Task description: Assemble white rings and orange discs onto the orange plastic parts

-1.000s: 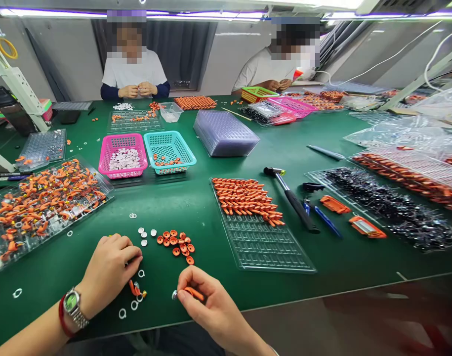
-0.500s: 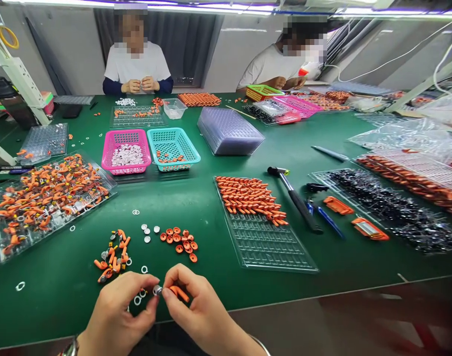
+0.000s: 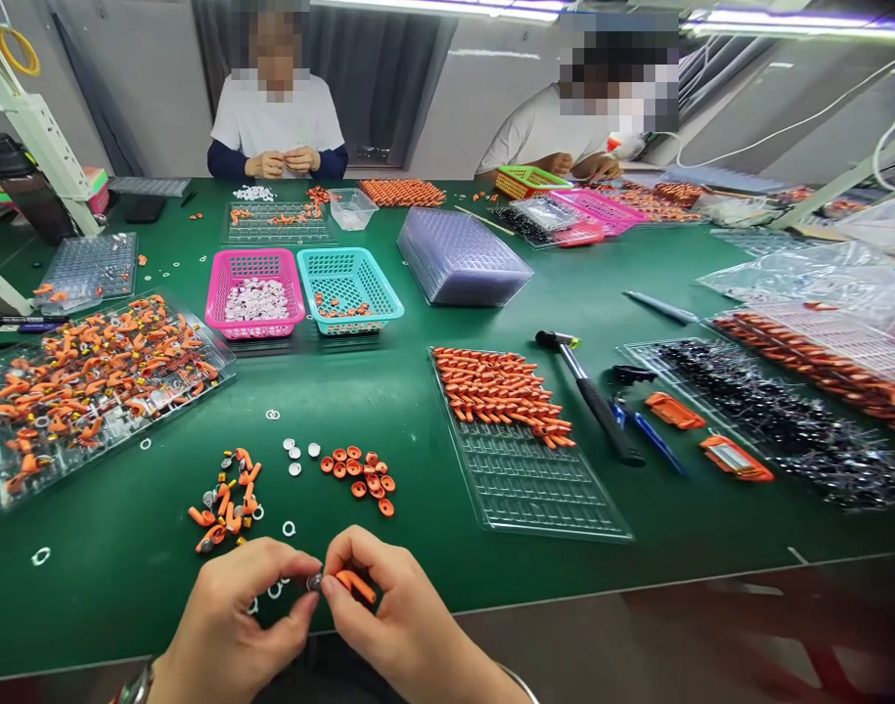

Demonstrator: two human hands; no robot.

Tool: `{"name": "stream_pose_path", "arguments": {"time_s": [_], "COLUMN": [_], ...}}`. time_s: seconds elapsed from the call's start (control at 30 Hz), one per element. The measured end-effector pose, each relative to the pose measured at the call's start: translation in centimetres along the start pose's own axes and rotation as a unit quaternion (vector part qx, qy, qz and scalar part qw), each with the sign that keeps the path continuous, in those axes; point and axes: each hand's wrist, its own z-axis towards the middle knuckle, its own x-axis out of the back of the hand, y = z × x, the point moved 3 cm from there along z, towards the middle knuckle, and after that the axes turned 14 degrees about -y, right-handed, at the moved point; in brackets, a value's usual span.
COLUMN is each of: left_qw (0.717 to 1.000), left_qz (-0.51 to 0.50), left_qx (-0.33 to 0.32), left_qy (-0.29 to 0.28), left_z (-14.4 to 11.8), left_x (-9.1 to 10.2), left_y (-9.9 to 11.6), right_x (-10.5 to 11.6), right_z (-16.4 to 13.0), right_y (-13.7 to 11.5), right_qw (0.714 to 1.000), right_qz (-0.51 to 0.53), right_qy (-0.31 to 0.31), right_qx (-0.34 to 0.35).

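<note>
Near the table's front edge, my right hand (image 3: 399,611) pinches an orange curved plastic piece (image 3: 360,588), its bent tube sticking out past the fingers. My left hand (image 3: 238,611) has thumb and forefinger closed about a small silvery round part (image 3: 314,582) at that piece's end; fingertips partly cover it. White rings (image 3: 290,529) lie behind the left hand. Just beyond is a loose pile of orange curved pieces (image 3: 231,504) with silvery and yellow ends. Orange round caps (image 3: 355,472) and several white discs (image 3: 293,454) lie farther back.
A clear tray (image 3: 535,489) of orange pieces lies right of centre, beside a hammer (image 3: 594,401). A heaped tray (image 3: 102,372) stands left. Pink (image 3: 254,332) and turquoise (image 3: 351,323) baskets are behind, near stacked clear trays (image 3: 462,259). Two people (image 3: 278,127) work across the table.
The camera view has shifted slightly. My fingertips stay together at the same piece, and the silvery part shows a little less between them.
</note>
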Motion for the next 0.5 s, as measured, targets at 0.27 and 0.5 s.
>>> {"name": "stream_pose_path", "arguments": {"time_s": [0.27, 0.5], "left_qw": [1.000, 0.999], "left_qz": [0.001, -0.045], "left_qx": [-0.019, 0.012], "left_qy": [0.025, 0.027], "left_z": [-0.1, -1.2], "left_x": [0.1, -0.2], "left_y": [0.4, 0.0], "right_x": [0.2, 0.2], "right_z": [0.0, -0.3], "right_y": [0.0, -0.1], "right_qw": [1.000, 1.000], "right_qz": [0.026, 0.029], "right_qy": [-0.014, 0.000], "right_qx": [-0.010, 0.001]}}
